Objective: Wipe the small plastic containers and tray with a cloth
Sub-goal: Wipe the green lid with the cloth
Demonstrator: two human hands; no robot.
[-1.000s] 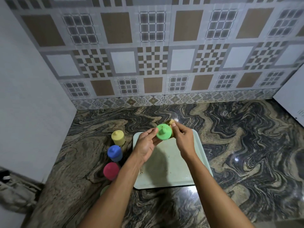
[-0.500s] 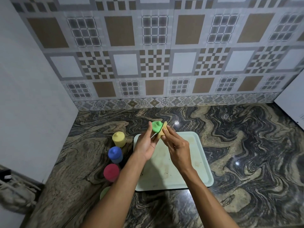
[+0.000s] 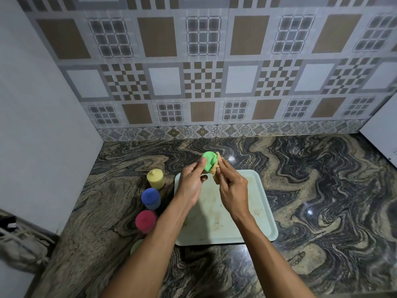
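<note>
My left hand (image 3: 192,182) holds a small green container (image 3: 208,160) up above the far edge of the pale green tray (image 3: 257,209). My right hand (image 3: 231,186) pinches a yellowish cloth (image 3: 216,168) against the container's right side. The tray lies on the marble counter and shows brown smudges. Left of it stand a yellow container (image 3: 155,178), a blue container (image 3: 150,198) and a pink container (image 3: 145,221) in a line. A pale green round piece (image 3: 135,246) peeks out beside my left forearm.
The patterned tile wall (image 3: 204,82) closes the back of the counter, and a plain white wall (image 3: 38,125) the left. A white panel (image 3: 382,130) stands at the far right. A grey bag-like object (image 3: 19,248) lies at the lower left, off the counter.
The green container has turned in my left hand, its knobbed face now tilted toward the right. My right hand with the cloth has shifted along its side.
</note>
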